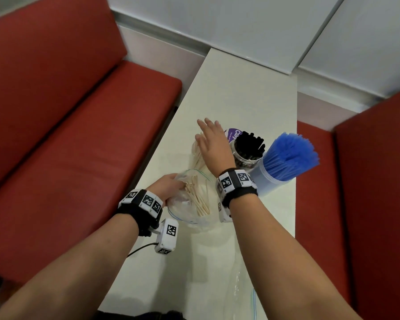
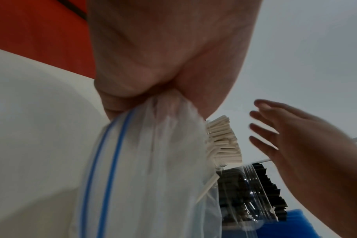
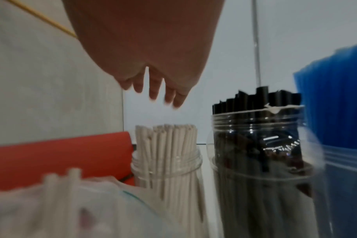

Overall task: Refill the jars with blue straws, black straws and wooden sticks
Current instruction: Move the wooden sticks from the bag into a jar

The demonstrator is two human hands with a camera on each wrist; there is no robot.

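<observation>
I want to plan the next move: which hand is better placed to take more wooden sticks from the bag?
Right, probably: the right hand is open and free above the stick jar, while the left hand grips the bag.

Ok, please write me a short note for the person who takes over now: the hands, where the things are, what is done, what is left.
Left hand: grips the bunched edge of the clear zip bag, which holds a few wooden sticks.
Right hand: open, fingers spread, holds nothing, above the stick jar.
Places: three jars stand together on the white table: stick jar, black straw jar, blue straw jar.
Done: black straws and blue straws look full; the stick jar has many sticks.
Left: put the bag's remaining sticks into the stick jar.
</observation>
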